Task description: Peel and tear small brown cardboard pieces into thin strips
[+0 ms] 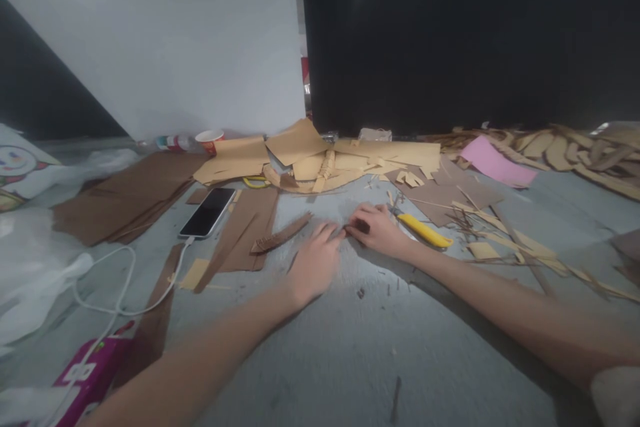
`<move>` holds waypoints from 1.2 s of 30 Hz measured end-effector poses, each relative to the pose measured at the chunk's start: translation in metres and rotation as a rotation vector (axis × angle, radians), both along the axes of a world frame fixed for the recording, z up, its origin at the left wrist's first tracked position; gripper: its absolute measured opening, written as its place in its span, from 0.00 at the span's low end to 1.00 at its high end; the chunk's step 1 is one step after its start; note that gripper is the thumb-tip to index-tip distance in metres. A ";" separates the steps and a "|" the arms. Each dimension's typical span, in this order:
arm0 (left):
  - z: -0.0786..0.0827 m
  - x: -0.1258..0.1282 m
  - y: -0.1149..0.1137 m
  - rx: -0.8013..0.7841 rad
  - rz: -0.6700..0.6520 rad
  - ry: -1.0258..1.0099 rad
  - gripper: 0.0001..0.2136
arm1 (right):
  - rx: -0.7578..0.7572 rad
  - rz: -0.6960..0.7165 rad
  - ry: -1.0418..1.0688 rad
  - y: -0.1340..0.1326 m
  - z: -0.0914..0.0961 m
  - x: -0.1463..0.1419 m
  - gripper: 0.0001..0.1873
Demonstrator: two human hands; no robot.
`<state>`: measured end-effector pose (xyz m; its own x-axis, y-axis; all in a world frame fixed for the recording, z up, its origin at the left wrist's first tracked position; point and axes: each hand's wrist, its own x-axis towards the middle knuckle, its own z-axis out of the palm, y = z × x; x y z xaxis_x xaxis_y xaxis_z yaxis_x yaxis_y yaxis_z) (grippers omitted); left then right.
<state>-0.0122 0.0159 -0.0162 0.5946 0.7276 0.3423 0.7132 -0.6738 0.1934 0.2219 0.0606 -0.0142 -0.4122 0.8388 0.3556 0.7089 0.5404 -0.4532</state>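
Brown piece (359, 225), one, small: mid-table, pinched between thumb and fingers of the right hand (377, 230). Left hand (316, 260), one: palm down, fingers bent, tips just beside the piece; whether they grip anything, cannot tell. Curved strip (284, 235), one: just left of the left hand. Cutter (424, 230), one, yellow: right of the right hand. Phone (207, 212), one, cabled: left. Pink sheet (497, 160), one: far right.

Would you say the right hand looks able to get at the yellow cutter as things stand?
Probably yes: the yellow cutter lies close beside the right hand with nothing apparent on top, though that hand seems to hold a brown piece.
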 end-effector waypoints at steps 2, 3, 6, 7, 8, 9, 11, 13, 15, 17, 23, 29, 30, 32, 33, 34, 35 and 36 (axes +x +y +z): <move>0.003 0.000 0.000 -0.009 0.007 0.005 0.22 | -0.005 0.002 0.010 0.001 0.000 0.000 0.08; 0.004 0.000 -0.001 -0.013 0.007 0.010 0.22 | -0.009 0.006 0.012 0.001 0.001 0.000 0.09; 0.009 0.002 -0.002 -0.026 0.009 0.015 0.23 | 0.030 0.021 0.006 0.000 0.000 0.001 0.11; 0.010 0.002 -0.003 -0.031 0.013 0.015 0.23 | 0.068 0.029 0.000 0.000 0.000 0.001 0.10; 0.011 0.003 -0.003 -0.036 0.018 0.013 0.23 | 0.118 0.037 -0.005 -0.001 -0.001 0.001 0.10; 0.012 0.004 -0.004 -0.040 0.021 0.011 0.23 | 0.169 0.049 -0.013 -0.002 -0.002 0.001 0.09; 0.012 0.004 -0.004 -0.046 0.031 0.003 0.22 | 0.259 0.079 -0.037 -0.003 -0.004 0.002 0.08; 0.011 0.004 -0.004 -0.053 0.038 -0.002 0.23 | 0.311 0.103 -0.073 -0.005 -0.005 0.002 0.10; 0.009 0.004 -0.003 -0.058 0.041 -0.002 0.23 | 0.336 0.115 -0.107 -0.005 -0.005 0.002 0.12; 0.008 0.005 -0.003 -0.067 0.042 -0.003 0.24 | 0.347 0.115 -0.132 -0.006 -0.005 0.002 0.13; 0.009 0.005 -0.003 -0.081 0.045 0.003 0.24 | 0.348 0.117 -0.157 -0.005 -0.004 0.002 0.12; 0.010 0.004 -0.003 -0.073 0.033 0.024 0.24 | 0.336 0.141 -0.166 -0.004 -0.006 0.003 0.14; 0.010 0.004 -0.003 -0.072 0.026 0.034 0.24 | 0.336 0.142 -0.166 -0.004 -0.006 0.003 0.14; 0.011 0.004 -0.002 -0.070 0.016 0.058 0.24 | 0.338 0.144 -0.163 -0.003 -0.006 0.003 0.13; 0.012 0.004 -0.002 -0.070 0.014 0.071 0.24 | 0.340 0.147 -0.162 -0.003 -0.006 0.003 0.13; 0.014 0.004 -0.001 -0.070 0.015 0.081 0.24 | 0.341 0.150 -0.161 -0.003 -0.006 0.003 0.13; 0.015 0.005 -0.001 -0.070 0.015 0.089 0.24 | 0.342 0.153 -0.162 -0.003 -0.006 0.003 0.13; 0.017 0.005 -0.001 -0.071 0.014 0.096 0.24 | 0.343 0.154 -0.163 -0.003 -0.006 0.003 0.13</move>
<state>-0.0071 0.0149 0.0005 0.6113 0.7566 0.2319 0.7402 -0.6504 0.1708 0.2248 0.0573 -0.0203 -0.5978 0.6070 0.5237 0.6556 0.7461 -0.1164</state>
